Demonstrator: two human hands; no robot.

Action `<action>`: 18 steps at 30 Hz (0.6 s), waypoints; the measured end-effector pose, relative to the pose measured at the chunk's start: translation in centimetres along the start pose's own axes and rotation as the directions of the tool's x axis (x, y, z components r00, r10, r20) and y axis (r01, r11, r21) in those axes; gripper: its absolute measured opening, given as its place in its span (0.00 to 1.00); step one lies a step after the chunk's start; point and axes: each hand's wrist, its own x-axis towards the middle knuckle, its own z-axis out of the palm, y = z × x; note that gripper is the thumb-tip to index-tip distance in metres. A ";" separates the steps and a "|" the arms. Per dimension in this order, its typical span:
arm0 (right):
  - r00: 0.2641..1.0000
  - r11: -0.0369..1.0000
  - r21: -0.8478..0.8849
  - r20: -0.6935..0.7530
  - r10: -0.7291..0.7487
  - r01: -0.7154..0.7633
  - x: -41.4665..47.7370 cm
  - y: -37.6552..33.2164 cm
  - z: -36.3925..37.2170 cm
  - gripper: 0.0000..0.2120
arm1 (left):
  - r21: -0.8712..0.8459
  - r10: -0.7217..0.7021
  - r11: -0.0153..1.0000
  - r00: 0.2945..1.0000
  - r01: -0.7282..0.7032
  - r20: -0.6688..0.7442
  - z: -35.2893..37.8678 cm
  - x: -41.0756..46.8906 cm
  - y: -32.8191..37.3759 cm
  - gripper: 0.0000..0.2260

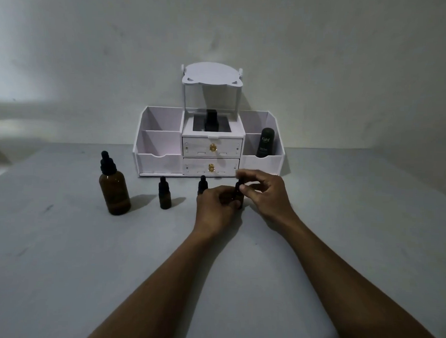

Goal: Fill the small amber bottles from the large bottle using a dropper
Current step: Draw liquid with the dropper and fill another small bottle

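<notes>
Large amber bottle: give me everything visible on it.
The large amber bottle stands upright on the grey table, left of the three small bottles and in front of the white organiser's left side. Brown translucent body, glass by its look, rounded shoulders. Black dropper cap with a ribbed bulb, still on. Fill level unclear. Nothing touches it; both hands are elsewhere.
</notes>
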 end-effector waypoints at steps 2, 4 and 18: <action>1.000 0.999 -0.034 -0.011 0.001 -0.001 0.1 0.0 0.1 0.12 | -0.004 -0.005 1.000 1.000 0.005 0.007 0.1 0.0 0.0 0.13; 0.999 0.999 -0.045 -0.038 0.015 -0.017 0.1 -0.1 0.2 0.12 | -0.004 0.003 1.000 1.000 -0.003 0.015 -0.1 0.1 0.0 0.13; 0.994 1.000 -0.009 -0.105 -0.028 0.027 -0.3 -0.3 0.6 0.14 | 0.029 0.086 0.996 0.996 -0.086 0.011 -0.5 0.5 -0.7 0.12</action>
